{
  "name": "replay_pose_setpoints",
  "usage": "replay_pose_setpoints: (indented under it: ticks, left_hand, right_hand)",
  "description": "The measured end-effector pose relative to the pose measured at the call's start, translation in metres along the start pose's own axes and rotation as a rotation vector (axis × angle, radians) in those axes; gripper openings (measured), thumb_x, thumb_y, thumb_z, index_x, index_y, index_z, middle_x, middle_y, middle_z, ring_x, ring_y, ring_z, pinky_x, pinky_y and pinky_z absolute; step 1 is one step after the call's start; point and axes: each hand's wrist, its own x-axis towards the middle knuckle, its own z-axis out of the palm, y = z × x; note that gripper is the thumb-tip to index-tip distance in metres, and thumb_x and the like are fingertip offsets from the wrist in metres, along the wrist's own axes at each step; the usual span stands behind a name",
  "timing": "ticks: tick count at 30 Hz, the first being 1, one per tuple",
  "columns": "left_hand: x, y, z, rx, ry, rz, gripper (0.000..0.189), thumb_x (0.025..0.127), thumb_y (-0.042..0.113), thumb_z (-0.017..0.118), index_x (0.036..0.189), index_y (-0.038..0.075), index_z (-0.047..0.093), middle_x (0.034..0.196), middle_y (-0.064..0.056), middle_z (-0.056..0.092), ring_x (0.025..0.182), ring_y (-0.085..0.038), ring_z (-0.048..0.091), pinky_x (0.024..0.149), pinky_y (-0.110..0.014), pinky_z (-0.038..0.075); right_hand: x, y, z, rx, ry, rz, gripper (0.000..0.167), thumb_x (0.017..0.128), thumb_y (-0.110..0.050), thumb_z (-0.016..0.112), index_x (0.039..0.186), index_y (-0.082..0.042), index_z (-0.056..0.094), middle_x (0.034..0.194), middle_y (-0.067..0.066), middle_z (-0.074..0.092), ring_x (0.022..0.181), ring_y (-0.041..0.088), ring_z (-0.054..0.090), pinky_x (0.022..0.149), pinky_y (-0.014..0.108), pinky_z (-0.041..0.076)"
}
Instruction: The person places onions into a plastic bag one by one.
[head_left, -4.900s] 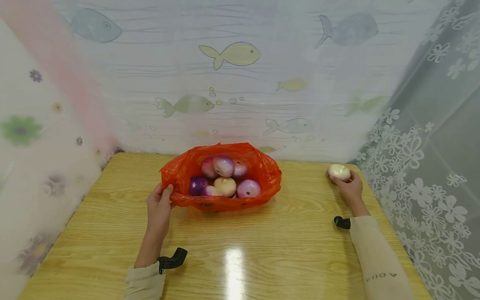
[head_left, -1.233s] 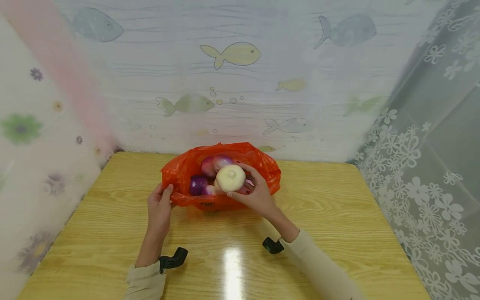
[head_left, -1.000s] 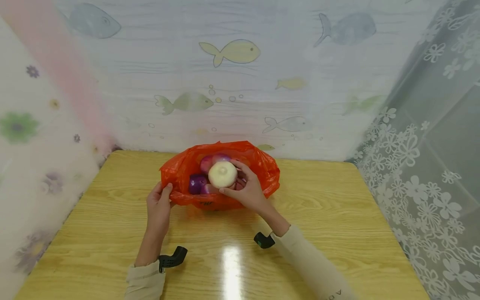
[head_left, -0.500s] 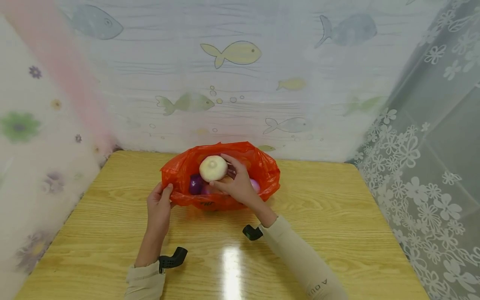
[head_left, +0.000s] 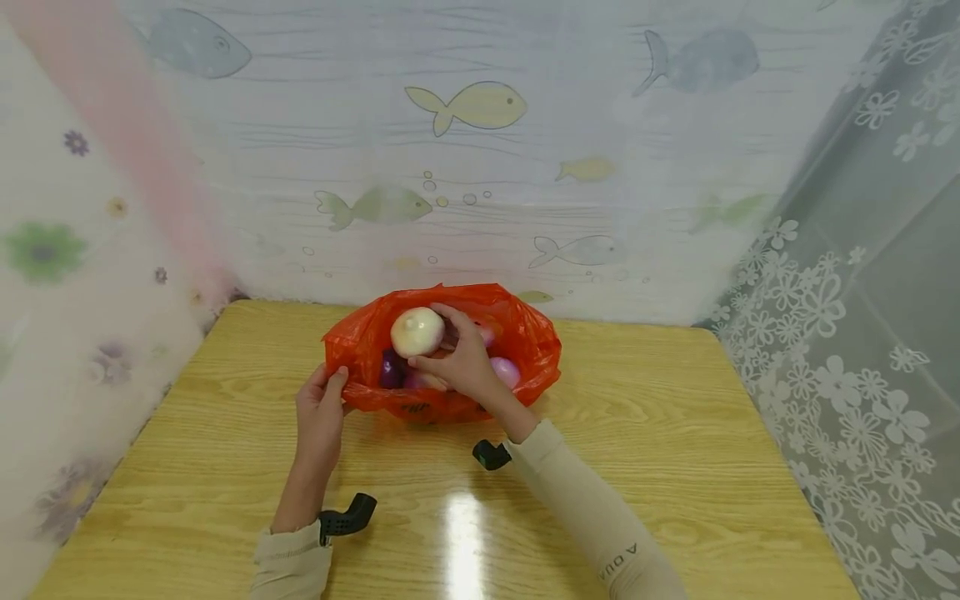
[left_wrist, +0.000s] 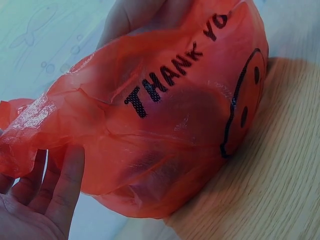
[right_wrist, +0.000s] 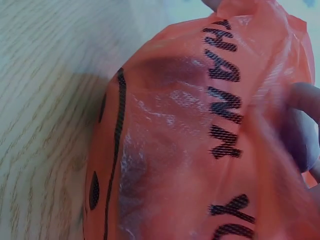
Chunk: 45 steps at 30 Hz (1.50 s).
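A red plastic bag (head_left: 536,346) stands with its mouth wide at the back middle of the table. At its left rim, my left hand (head_left: 318,412) pinches the plastic between thumb and fingers; the left wrist view shows the left hand (left_wrist: 42,207) from the palm side. My right hand (head_left: 465,362) reaches over the bag's front rim and grips a pale white onion (head_left: 417,332) above the bag's mouth. Inside lie several onions, including a dark purple onion (head_left: 391,369) and a pink-purple onion (head_left: 506,372); others are partly hidden by the right hand.
The bag sits on a wood-grain table (head_left: 637,433). Close behind it hangs a wall sheet (head_left: 480,167) with printed fish. On the right is a sheer curtain (head_left: 840,392) with white flowers. Each wrist carries a black camera mount (head_left: 348,517).
My right hand has brought the white onion from the table's back right corner leftward to above the bag, drifting further left lately. The left hand keeps its hold on the rim.
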Motion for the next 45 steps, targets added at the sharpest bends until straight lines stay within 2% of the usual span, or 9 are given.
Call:
replay_pose_setpoints:
  ticks: [15,21,26,32,34,39,41,45]
  left_hand:
    - [0.002,0.000,-0.003,-0.019,-0.002,0.035,0.039,0.110,0.025,0.046,0.143,0.004,0.053,0.122,0.003,0.062,0.102,-0.007,0.065,0.085,-0.018,0.058]
    - [0.001,0.002,-0.003,-0.017,-0.009,0.022,0.041,0.110,0.026,0.046,0.144,0.004,0.051,0.125,0.002,0.060,0.104,-0.007,0.065,0.086,-0.018,0.057]
    - [0.000,0.002,-0.002,-0.023,-0.010,0.020,0.043,0.109,0.025,0.048,0.144,0.001,0.050,0.120,0.005,0.062,0.101,-0.005,0.066,0.085,-0.018,0.057]
    - [0.001,0.002,-0.002,-0.015,-0.012,0.019,0.043,0.109,0.025,0.048,0.145,0.002,0.050,0.122,0.004,0.062,0.102,-0.005,0.066,0.086,-0.018,0.057]
    - [0.001,0.001,-0.002,0.007,-0.004,0.017,0.043,0.109,0.027,0.047,0.146,0.004,0.050,0.124,0.003,0.061,0.103,-0.006,0.065,0.086,-0.017,0.057]
    - [0.004,0.002,-0.002,0.039,0.024,0.009,0.043,0.109,0.029,0.047,0.144,0.005,0.051,0.124,0.000,0.059,0.100,-0.007,0.064,0.085,-0.016,0.056]
    - [0.004,0.003,-0.003,0.039,0.025,0.011,0.042,0.109,0.029,0.048,0.143,0.005,0.052,0.122,0.001,0.060,0.099,-0.006,0.064,0.084,-0.016,0.057]
    - [0.005,0.004,-0.004,0.078,0.011,0.018,0.042,0.109,0.028,0.048,0.143,0.003,0.052,0.118,0.004,0.061,0.098,-0.005,0.063,0.084,-0.015,0.056]
  right_hand:
    - [0.004,0.000,0.006,-0.080,0.023,0.009,0.075,0.080,-0.004,0.086,0.145,-0.003,0.049,0.140,0.018,0.052,0.126,0.035,0.059,0.108,0.048,0.049]
    - [0.001,0.001,0.004,-0.066,0.024,-0.014,0.071,0.081,-0.003,0.085,0.143,-0.001,0.051,0.134,0.019,0.057,0.121,0.035,0.062,0.105,0.047,0.052]
    - [-0.001,0.000,0.002,-0.032,0.021,-0.030,0.062,0.084,0.001,0.080,0.140,0.004,0.053,0.132,0.022,0.062,0.120,0.036,0.064,0.104,0.047,0.052]
    - [-0.006,-0.001,0.001,-0.066,0.046,-0.026,0.055,0.087,-0.003,0.079,0.138,0.001,0.057,0.129,0.018,0.065,0.116,0.033,0.064,0.105,0.046,0.052]
    - [-0.008,-0.003,0.000,-0.066,0.055,-0.042,0.053,0.087,-0.004,0.079,0.136,0.000,0.058,0.127,0.018,0.065,0.113,0.034,0.063,0.104,0.048,0.052]
    - [-0.020,-0.032,-0.003,-0.013,0.026,-0.077,0.050,0.087,0.006,0.074,0.133,0.012,0.056,0.126,0.033,0.060,0.112,0.051,0.059,0.104,0.061,0.048]
    - [-0.023,-0.036,-0.004,0.010,0.003,-0.077,0.050,0.087,0.010,0.071,0.133,0.016,0.053,0.128,0.038,0.056,0.114,0.056,0.055,0.105,0.064,0.045]
    - [-0.024,-0.019,-0.006,0.023,-0.005,-0.082,0.051,0.088,0.010,0.071,0.136,0.014,0.052,0.133,0.035,0.056,0.120,0.053,0.054,0.109,0.063,0.043]
